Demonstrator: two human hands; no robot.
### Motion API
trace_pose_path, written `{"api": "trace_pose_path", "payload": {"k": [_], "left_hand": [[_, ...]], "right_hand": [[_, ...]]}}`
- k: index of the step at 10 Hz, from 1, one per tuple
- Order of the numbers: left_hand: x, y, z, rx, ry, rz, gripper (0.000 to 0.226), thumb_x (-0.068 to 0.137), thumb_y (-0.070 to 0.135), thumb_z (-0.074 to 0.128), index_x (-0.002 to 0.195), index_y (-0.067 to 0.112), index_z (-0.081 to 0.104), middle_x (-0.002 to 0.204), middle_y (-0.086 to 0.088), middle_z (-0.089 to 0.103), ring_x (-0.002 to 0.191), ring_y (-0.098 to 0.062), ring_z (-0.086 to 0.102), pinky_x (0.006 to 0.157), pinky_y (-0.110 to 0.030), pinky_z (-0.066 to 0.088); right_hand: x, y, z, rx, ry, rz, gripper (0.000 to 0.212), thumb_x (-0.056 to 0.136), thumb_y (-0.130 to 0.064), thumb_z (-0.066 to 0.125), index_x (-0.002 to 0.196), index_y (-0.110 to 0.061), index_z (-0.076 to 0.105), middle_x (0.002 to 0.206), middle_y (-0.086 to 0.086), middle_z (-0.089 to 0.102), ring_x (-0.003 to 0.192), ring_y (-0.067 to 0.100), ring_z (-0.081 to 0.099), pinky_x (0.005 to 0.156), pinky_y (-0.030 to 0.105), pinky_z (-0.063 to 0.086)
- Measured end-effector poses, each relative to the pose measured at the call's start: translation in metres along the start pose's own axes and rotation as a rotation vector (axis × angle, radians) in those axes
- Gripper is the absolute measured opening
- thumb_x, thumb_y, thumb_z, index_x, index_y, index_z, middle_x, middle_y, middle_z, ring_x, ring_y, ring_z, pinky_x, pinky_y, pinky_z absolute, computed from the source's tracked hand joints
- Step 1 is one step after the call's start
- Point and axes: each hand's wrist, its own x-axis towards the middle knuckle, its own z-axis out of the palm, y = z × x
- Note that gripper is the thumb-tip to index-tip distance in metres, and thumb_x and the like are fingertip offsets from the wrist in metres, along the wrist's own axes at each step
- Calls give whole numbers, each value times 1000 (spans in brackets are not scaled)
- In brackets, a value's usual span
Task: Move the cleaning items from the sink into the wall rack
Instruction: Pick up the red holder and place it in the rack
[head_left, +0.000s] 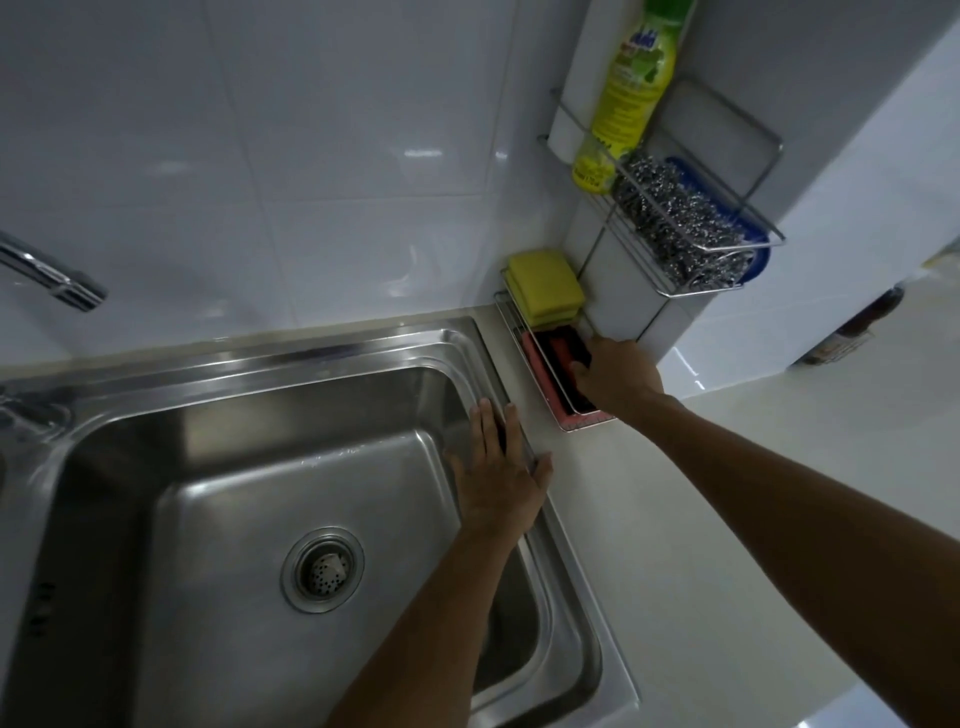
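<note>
A two-tier wire wall rack hangs in the corner. Its upper tier (727, 283) holds a yellow-green dish soap bottle (626, 98), a steel wool scourer (675, 223) and a blue tray. The lower tier (511, 332) holds yellow sponges (545, 286) and a pink tray. My right hand (618, 376) reaches into the lower tier with fingers closed around a dark red-and-black scrub pad (563, 353). Fingers spread, my left hand (498, 473) lies flat on the right rim of the steel sink (249, 364) and holds nothing. The sink basin shows only its drain strainer (322, 569).
A chrome tap (52, 273) juts in at the left above the sink. White tiles cover the wall behind. A pale countertop (649, 545) runs right of the sink. A dark bottle (852, 332) stands on the floor at the far right.
</note>
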Motion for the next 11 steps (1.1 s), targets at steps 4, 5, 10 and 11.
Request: {"api": "trace_pose_path", "payload": {"k": [4, 5, 10, 11], "left_hand": [[0, 1, -4, 10, -19, -6, 80, 102, 62, 19, 164, 21, -11, 171, -11, -22, 158, -27, -19, 124, -66, 7], [0, 1, -4, 10, -18, -5, 81, 102, 63, 19, 163, 21, -13, 170, -10, -23, 158, -27, -21, 124, -66, 6], [2, 13, -47, 142, -95, 18, 83, 102, 53, 44, 163, 10, 7, 171, -21, 4, 159, -36, 5, 122, -58, 21], [0, 7, -73, 131, -50, 0, 81, 102, 50, 46, 164, 13, 8, 171, -20, 5, 158, -37, 9, 122, -57, 19]], "right_hand": [[-5, 0, -1, 37, -45, 39, 44, 97, -44, 58, 115, -4, 67, 105, 19, 70, 99, 38, 68, 79, 39, 55], [-8, 1, -4, 29, -56, 25, 49, 94, -47, 62, 115, -4, 66, 105, 19, 70, 99, 37, 68, 77, 37, 54], [-35, 12, -36, 54, -63, -24, 47, 93, -42, 62, 122, -5, 55, 112, 20, 65, 100, 39, 65, 81, 42, 55], [-40, 5, -46, 67, -51, -21, 47, 93, -42, 60, 125, -7, 54, 114, 18, 65, 101, 39, 66, 82, 43, 57]]}}
